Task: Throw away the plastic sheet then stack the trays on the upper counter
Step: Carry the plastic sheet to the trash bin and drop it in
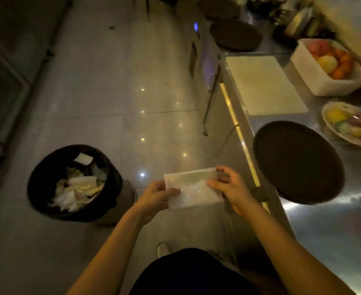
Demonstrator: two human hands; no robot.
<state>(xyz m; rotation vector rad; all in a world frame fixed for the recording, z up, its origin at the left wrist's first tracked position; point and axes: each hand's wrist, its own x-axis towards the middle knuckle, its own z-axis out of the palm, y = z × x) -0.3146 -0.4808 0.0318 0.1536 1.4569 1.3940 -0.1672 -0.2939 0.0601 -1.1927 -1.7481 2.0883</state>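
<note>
The person stands between a steel counter (328,220) and a black round trash bin (73,184). Both hands hold the plastic sheet (193,189) over the floor: the left hand (157,195) pinches its left edge, thumb on top, and the right hand (231,188) grips its right edge. The sheet is translucent, whitish and folded to a compact rectangle, judged so that it drops cleanly rather than drifting. It sits just right of the bin, not yet over the opening. The bin is lined in black and nearly full of pale scraps and crumpled film.

On the counter lies a dark oval tray (299,162), matte, overhanging the front edge. Further trays (236,35) of the same kind lie farther along. Between them rest a pale rectangular cutting board (264,84) and a white tub of fruit (331,67). No upper counter is identifiable in view.
</note>
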